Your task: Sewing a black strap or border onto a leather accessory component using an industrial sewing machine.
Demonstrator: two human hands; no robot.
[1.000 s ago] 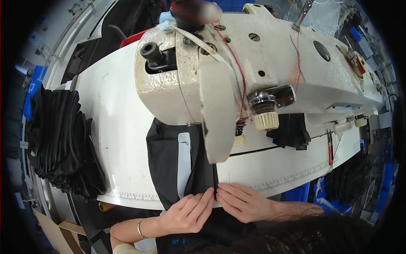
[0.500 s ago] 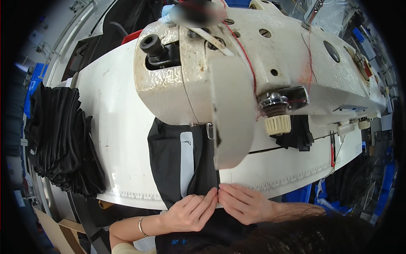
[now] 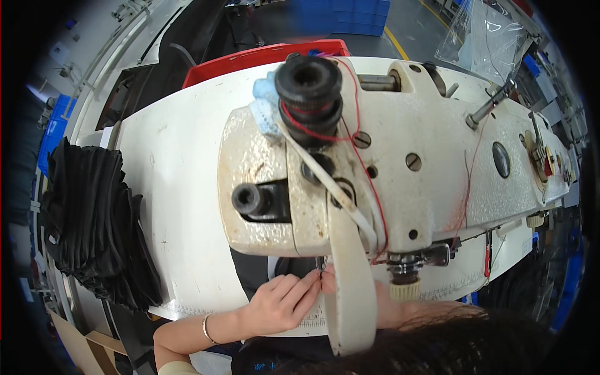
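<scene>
Just under left hand (image 3: 281,303), black fabric (image 3: 253,275)

black fabric piece (image 3: 284,267) | dark cloth, flat on the white table under my sewing machine head | mostly hidden by the head, only a small patch shows near the needle | near edge, centre, my fingertips on it

Head view—steeply down, close over sewing machine (image 3: 400,162)
</scene>
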